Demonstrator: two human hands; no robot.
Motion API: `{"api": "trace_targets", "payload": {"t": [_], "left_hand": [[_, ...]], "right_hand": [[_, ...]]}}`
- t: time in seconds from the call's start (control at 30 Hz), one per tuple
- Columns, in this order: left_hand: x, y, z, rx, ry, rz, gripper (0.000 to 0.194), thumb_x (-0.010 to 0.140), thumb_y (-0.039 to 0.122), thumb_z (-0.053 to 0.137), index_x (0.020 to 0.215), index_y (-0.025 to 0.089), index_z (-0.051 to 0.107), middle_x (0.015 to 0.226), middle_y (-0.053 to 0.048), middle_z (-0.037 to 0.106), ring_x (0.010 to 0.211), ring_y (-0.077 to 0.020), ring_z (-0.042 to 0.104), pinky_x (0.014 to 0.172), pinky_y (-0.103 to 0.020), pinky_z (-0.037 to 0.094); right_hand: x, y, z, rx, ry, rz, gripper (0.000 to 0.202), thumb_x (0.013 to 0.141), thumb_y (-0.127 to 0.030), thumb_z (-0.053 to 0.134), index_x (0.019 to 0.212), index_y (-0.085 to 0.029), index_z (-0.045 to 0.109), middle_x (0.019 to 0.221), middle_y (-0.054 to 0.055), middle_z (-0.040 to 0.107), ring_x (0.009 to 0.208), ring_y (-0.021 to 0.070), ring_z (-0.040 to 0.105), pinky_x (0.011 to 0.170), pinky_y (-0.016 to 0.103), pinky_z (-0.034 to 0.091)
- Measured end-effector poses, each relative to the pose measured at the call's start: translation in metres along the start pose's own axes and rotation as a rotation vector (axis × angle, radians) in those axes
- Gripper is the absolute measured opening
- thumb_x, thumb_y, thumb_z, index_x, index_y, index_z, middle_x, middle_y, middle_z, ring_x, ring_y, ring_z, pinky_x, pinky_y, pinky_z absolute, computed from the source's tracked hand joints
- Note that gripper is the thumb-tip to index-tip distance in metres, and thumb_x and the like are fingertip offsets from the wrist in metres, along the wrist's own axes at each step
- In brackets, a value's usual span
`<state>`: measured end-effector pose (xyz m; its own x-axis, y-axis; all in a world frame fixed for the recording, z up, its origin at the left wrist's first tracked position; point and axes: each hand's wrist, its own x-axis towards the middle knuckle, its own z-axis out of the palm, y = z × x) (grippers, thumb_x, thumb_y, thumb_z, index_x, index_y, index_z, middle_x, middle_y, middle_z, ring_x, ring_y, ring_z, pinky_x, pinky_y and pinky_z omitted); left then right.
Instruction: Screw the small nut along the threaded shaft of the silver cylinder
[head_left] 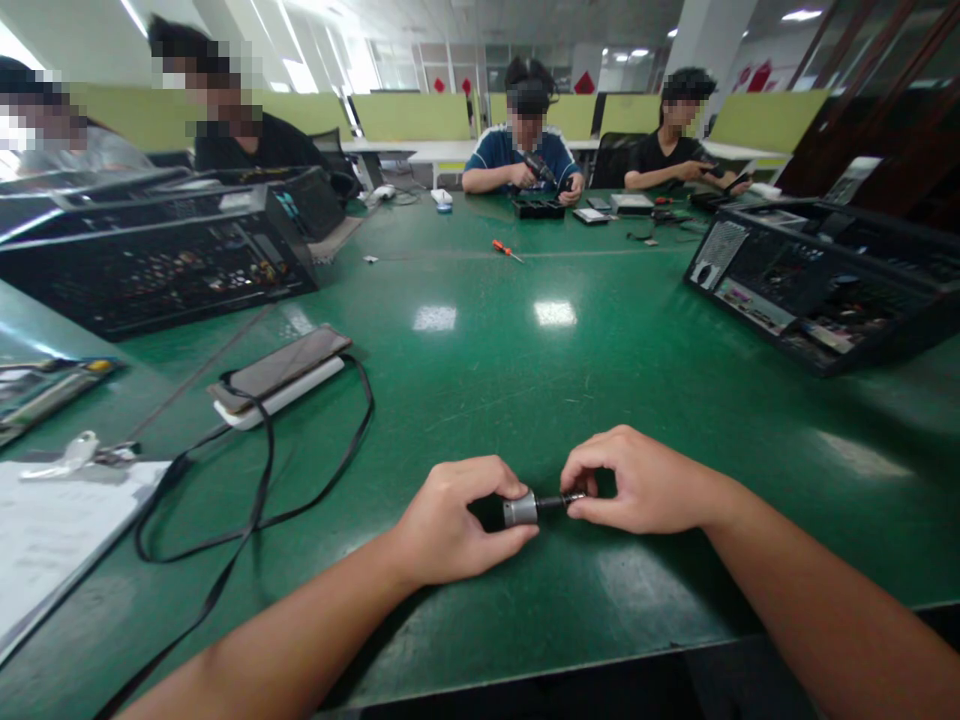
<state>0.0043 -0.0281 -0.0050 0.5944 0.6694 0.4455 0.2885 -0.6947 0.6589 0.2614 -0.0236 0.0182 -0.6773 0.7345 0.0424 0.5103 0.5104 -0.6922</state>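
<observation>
Low over the near edge of the green table, my left hand (454, 520) grips a short silver metal cylinder (520, 509) between thumb and fingers. A thin dark shaft (550, 503) runs from the cylinder's right end toward my right hand (641, 482). Thumb and fingertips of that hand pinch a small shiny dark piece (574, 496) at the shaft's far end. The fingertips partly cover this piece, and I cannot make out its kind or whether it is joined to the shaft.
Open computer cases stand at left (165, 250) and right (817, 280). A phone (285, 368) lies on a white block, with a black strap (259, 470) looped beside it. A clipboard (75, 540) holds papers. An orange screwdriver (506, 250) lies farther off. Several people sit around the table.
</observation>
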Motion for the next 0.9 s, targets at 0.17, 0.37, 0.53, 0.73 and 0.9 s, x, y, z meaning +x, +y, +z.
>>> {"api": "trace_targets", "payload": {"t": [0.17,0.37,0.53,0.73,0.9], "left_hand": [[-0.0002,-0.0002,-0.0003,0.001,0.006,0.013,0.018,0.075,0.019,0.079,0.086,0.016,0.066,0.081,-0.005,0.072,0.072,-0.0161,0.069,0.068,-0.025,0.053],[0.0013,0.0014,-0.0015,0.017,0.012,0.019,0.018,0.074,0.018,0.08,0.085,0.017,0.065,0.08,-0.004,0.072,0.071,-0.0152,0.068,0.067,-0.024,0.052],[0.0014,0.0014,-0.0029,0.018,0.031,0.022,0.02,0.074,0.018,0.081,0.085,0.016,0.065,0.08,-0.004,0.072,0.072,-0.015,0.068,0.067,-0.024,0.052],[0.0018,0.0003,-0.0037,0.01,0.039,0.032,0.02,0.074,0.017,0.081,0.085,0.016,0.065,0.08,-0.004,0.072,0.072,-0.0149,0.069,0.068,-0.024,0.053],[0.002,0.0001,-0.0044,0.013,0.035,0.041,0.02,0.074,0.016,0.081,0.085,0.016,0.064,0.079,-0.004,0.071,0.071,-0.0145,0.068,0.068,-0.023,0.053]], "right_hand": [[-0.0002,0.0003,-0.0006,-0.005,-0.009,0.006,0.012,0.082,-0.027,0.072,0.091,-0.018,0.074,0.077,0.002,0.072,0.069,0.0141,0.065,0.068,0.025,0.047],[-0.0004,-0.0011,-0.0048,-0.018,0.009,0.031,0.012,0.082,-0.028,0.073,0.09,-0.019,0.075,0.076,0.002,0.072,0.069,0.0148,0.066,0.066,0.025,0.048],[-0.0015,0.0002,-0.0067,-0.007,0.015,0.053,0.014,0.082,-0.03,0.073,0.091,-0.019,0.075,0.077,0.001,0.073,0.07,0.0146,0.068,0.068,0.025,0.05],[-0.0021,0.0014,-0.008,0.002,0.003,0.064,0.015,0.082,-0.029,0.074,0.092,-0.019,0.075,0.078,0.001,0.074,0.07,0.0144,0.069,0.068,0.025,0.05],[-0.003,0.0011,-0.0095,0.014,-0.008,0.072,0.014,0.082,-0.029,0.073,0.093,-0.019,0.075,0.081,0.001,0.076,0.071,0.0143,0.07,0.07,0.026,0.051]]}}
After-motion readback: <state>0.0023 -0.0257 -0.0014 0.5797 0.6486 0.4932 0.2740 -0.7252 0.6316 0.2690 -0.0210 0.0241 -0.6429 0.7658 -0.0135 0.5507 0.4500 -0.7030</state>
